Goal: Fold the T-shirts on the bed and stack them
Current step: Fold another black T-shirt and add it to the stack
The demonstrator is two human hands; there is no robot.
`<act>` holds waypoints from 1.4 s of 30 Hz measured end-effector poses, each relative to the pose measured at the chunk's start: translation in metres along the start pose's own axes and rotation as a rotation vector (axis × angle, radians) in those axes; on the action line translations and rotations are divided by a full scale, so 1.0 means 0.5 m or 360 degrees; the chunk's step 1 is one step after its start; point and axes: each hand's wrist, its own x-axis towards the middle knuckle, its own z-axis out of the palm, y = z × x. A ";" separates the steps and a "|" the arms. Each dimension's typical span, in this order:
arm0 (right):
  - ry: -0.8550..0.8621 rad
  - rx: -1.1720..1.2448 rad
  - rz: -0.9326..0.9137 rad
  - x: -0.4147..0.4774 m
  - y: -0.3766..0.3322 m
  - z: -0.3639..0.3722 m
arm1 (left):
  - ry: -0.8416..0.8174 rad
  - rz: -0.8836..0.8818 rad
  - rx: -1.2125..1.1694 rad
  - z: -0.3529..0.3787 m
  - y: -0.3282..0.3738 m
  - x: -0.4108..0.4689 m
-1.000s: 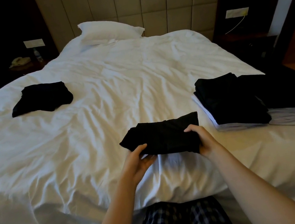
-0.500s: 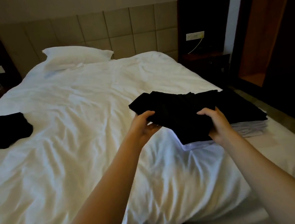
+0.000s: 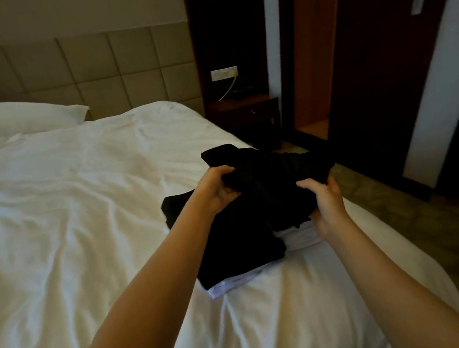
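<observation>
Both hands are on one folded black T-shirt [image 3: 271, 172], held in the air just right of frame centre, about 3 o'clock. The left hand [image 3: 219, 191] grips the shirt's 9 o'clock edge, fingers curled over the top and thumb underneath. The right hand [image 3: 327, 205] grips the 5 o'clock edge, thumb on top; its other fingers are hidden under the cloth. Both forearms are bare and come in from 6 to 7 o'clock.

The shirt hangs over the stack [image 3: 234, 240] of folded dark shirts, at 6 o'clock from centre, near the bed's right edge. Whether the held shirt touches the stack cannot be told, black on black. A white garment [image 3: 232, 283] lies at the bottom of the stack, its edge poking out at 6 o'clock, with more white showing by the right hand.

The bed [image 3: 64, 233] has a wrinkled white cover and fills the left half. A white pillow [image 3: 7, 121] lies at 10 o'clock against the tan padded headboard [image 3: 111, 65]. A dark wooden nightstand [image 3: 245, 112] sits at 1 o'clock, with a wall socket plate [image 3: 224, 73] above it and a yellow cable [image 3: 227, 89] hanging down. Patterned floor [image 3: 414, 218] at 4 o'clock.
</observation>
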 end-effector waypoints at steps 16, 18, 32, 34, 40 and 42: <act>0.0636 -0.0330 0.0166 0.088 0.099 0.006 | 0.0263 -0.0061 0.0454 0.032 -0.108 0.157; 0.0662 -0.0426 0.0174 0.076 0.096 0.005 | 0.0309 -0.0034 0.0640 0.036 -0.114 0.149; 0.0381 -0.1236 -0.0373 -0.021 0.009 0.136 | 0.0264 0.0186 0.1469 -0.036 0.006 -0.027; 0.0198 -0.1385 -0.0411 -0.045 0.016 0.171 | 0.0310 0.0252 0.1617 -0.064 0.028 -0.057; -0.0324 -0.1758 -0.0490 -0.110 0.057 0.241 | 0.0465 0.0349 0.1845 -0.172 0.071 -0.156; -0.0477 -0.1824 -0.0489 -0.134 0.076 0.263 | 0.0527 0.0321 0.1891 -0.218 0.069 -0.189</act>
